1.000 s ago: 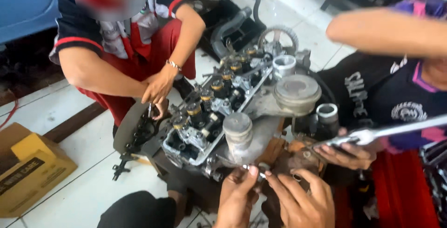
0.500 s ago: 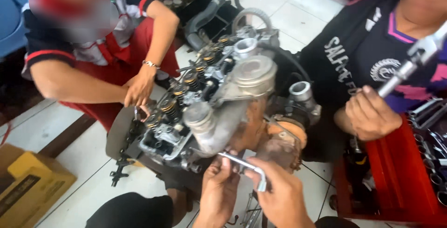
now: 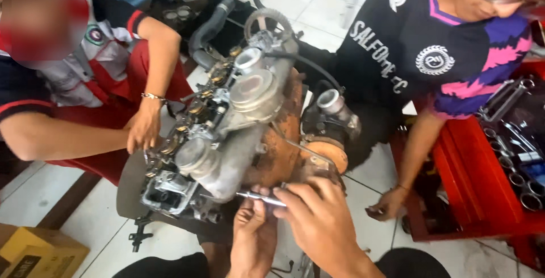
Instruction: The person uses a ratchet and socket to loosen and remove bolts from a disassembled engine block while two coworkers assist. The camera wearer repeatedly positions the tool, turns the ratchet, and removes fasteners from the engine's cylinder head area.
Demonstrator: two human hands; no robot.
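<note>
- left hand (image 3: 254, 238) curls loosely under the slim metal tool (image 3: 262, 198), thumb touching it.
- right hand (image 3: 318, 221) pinches the tool's near end between its fingertips.
- the tool lies level, just in front of both hands, its tip against the engine (image 3: 227, 136).
- beyond the engine, a co-worker's hand (image 3: 143, 130) rests on it.
- right of the hands stands a red tool tray (image 3: 482, 159).

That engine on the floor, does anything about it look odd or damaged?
Yes. The engine lies tilted on the tiled floor, and its side casing looks rusty orange. The left hand and right hand hold a slim metal tool against it.
</note>
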